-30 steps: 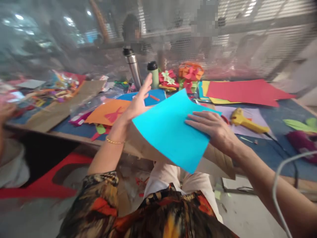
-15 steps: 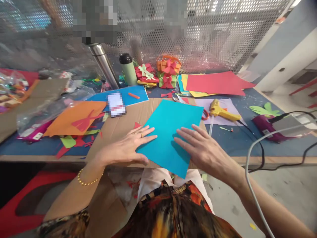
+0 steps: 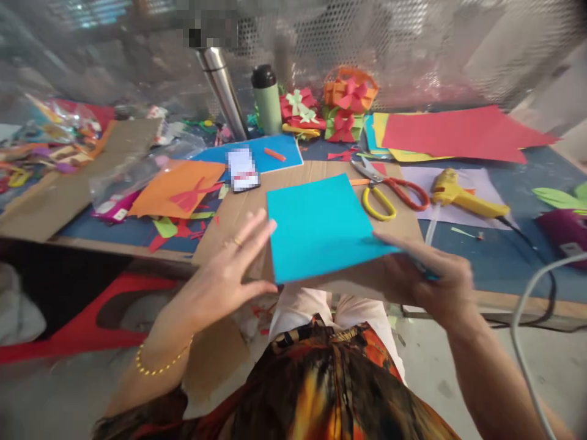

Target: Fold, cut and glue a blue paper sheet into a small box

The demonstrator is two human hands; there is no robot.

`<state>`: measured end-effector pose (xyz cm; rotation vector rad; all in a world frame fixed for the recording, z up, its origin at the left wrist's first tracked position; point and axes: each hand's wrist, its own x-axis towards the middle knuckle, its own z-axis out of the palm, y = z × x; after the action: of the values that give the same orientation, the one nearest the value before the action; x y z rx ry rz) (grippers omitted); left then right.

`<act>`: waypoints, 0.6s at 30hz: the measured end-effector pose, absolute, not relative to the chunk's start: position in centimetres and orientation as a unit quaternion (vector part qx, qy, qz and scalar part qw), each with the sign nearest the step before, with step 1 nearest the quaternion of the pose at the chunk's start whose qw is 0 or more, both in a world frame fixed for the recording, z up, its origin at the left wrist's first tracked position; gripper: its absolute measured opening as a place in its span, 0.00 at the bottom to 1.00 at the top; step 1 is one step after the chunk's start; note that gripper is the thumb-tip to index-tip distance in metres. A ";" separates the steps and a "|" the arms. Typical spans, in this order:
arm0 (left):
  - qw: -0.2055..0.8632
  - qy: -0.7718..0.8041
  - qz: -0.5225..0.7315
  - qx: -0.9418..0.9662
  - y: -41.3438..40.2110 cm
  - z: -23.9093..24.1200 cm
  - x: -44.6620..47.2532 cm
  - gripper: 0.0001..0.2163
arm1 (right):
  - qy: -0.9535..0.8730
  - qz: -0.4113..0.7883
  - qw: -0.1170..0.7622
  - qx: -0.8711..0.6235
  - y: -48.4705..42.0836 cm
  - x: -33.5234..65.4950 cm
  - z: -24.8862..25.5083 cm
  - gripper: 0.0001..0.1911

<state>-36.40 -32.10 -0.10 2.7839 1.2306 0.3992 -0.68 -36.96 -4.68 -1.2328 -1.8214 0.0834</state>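
Observation:
A bright blue sheet of paper [image 3: 316, 229] lies tilted over the cardboard, turned so that one corner points right. My left hand [image 3: 229, 263] is at its left edge, fingers stretched and thumb apart; the fingertips meet the edge. The right corner of the sheet is gripped between the thumb and fingers of my right hand [image 3: 440, 281], which is slightly blurred. Just beyond the sheet lies a pair of scissors [image 3: 380, 180] with one red and one yellow handle loop, blades pointing away.
Under the sheet is a brown cardboard [image 3: 247, 214]. A yellow glue gun [image 3: 463, 195] rests on lilac paper at right, its cord trailing. A phone [image 3: 243, 171], an orange sheet [image 3: 183, 183], bottles, paper baskets [image 3: 351, 91] and red sheets [image 3: 458, 131] surround it. A pale cable [image 3: 518, 330] hangs at right.
The blue sheet has been turned, and its right corner is now in my right hand, which moved right. The scissors, mostly covered before, are exposed. The view has shifted.

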 end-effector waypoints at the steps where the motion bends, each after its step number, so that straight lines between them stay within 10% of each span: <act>1: 0.026 0.445 0.166 0.880 -31.9 -0.1 -37.0 0.44 | -0.699 0.017 0.479 -0.531 -37.0 -0.6 -4.5 0.11; 5: 0.034 0.461 0.178 0.869 -31.7 -1.5 -38.1 0.29 | -0.609 -0.008 0.502 -0.614 -36.8 -0.7 -4.4 0.17; 10: 0.015 0.377 0.082 0.923 -32.0 -4.1 -36.9 0.41 | -0.496 -0.097 0.556 -0.660 -37.0 -0.5 -5.7 0.34; 18: -0.108 0.453 0.089 0.880 -31.9 -4.3 -41.5 0.37 | -0.625 -0.148 0.560 -0.523 -36.7 -1.2 -5.2 0.22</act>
<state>-41.53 -31.85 -4.28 2.9736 1.5309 0.3017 -1.18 -36.69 -5.23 -1.2322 -1.4729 -0.3485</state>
